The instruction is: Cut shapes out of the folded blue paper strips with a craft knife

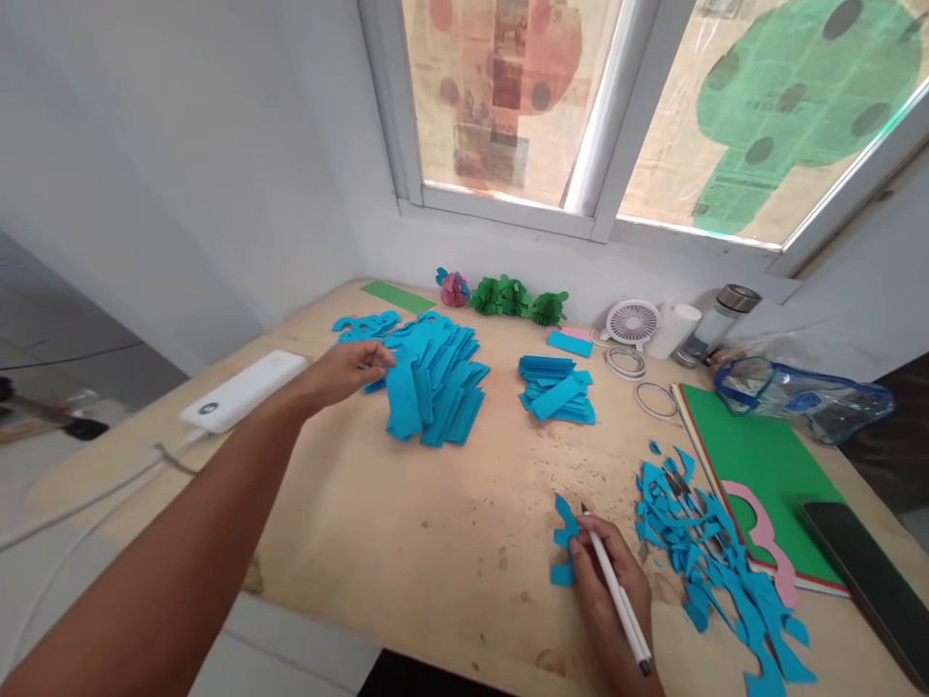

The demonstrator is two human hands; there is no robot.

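Observation:
My left hand [353,369] reaches out to a spread pile of blue paper strips [433,380], fingers pinched on the top end of one blue strip [402,399] that stands out from the pile. My right hand [608,579] rests near the table's front edge, closed round a white pencil [616,592] and pressing on a blue paper cut-out [564,540]. A smaller stack of blue strips [557,390] lies in the middle of the table.
Blue offcuts [715,561] lie right of my right hand, beside coloured paper sheets [762,474] and a phone [871,581]. A white power bank [243,389] sits at left. Green paper shapes [517,297], a small fan [631,322], tape rolls [657,399] and a clear pouch [805,392] line the back.

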